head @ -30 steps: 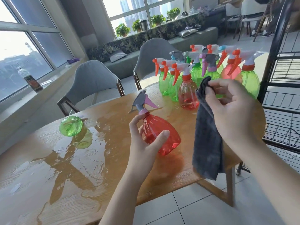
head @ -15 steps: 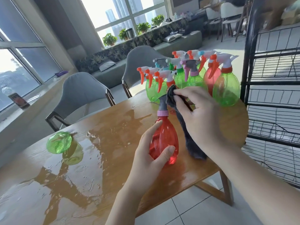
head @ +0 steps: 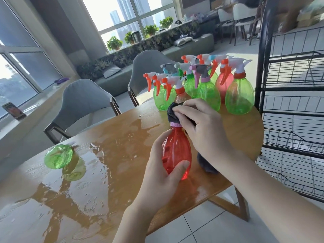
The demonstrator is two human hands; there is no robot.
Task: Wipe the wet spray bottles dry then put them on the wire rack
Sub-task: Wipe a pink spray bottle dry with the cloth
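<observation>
One red spray bottle (head: pixel 176 151) is held upright above the near edge of the wooden table (head: pixel 112 137); its pink collar shows, but the trigger head is fully hidden under a dark grey cloth (head: pixel 172 112). The left hand (head: pixel 163 174) has its grip closed around the lower body of this bottle, thumb in front and fingers behind, where they are mostly out of sight. The right hand (head: pixel 205 130) presses the cloth over the bottle top with curled fingers; the rest of the cloth hangs down behind the wrist, and only its lower end is visible near the table. Behind the hands, a group of green and red bottles (head: pixel 239 95) stands on the far right part of the table; they overlap each other, so their exact count is hard to make out. One green bottle (head: pixel 58 158) lies on its side at the left, with its head turned away and not visible. Water is spread over much of the table surface. At the right, the black wire rack (head: pixel 289 88) is cut off by the frame edge. Two grey chairs (head: pixel 84 100) stand at the far side of the table.
</observation>
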